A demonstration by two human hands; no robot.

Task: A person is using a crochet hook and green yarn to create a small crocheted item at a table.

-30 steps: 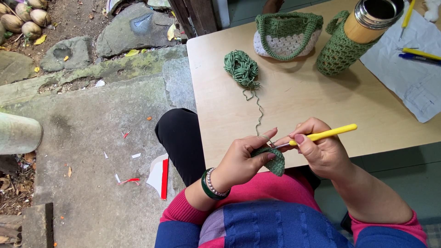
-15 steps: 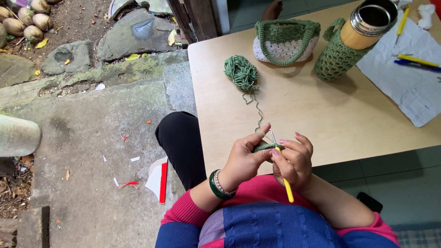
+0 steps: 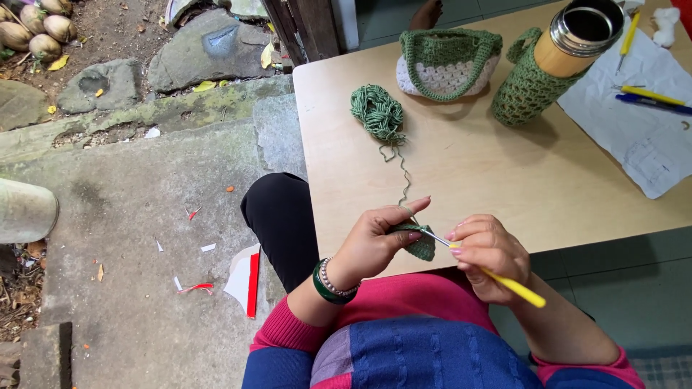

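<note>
- Hook: yellow handle, swung from pointing out over the table a second ago to slanting down toward the lap — tip now in the swatch.
- Right hand: closed around the hook.
- Left hand: pinching the green swatch, at the table near edge.
- Yarn ball: beyond the swatch, strand trailing back — stitch under way.
</note>
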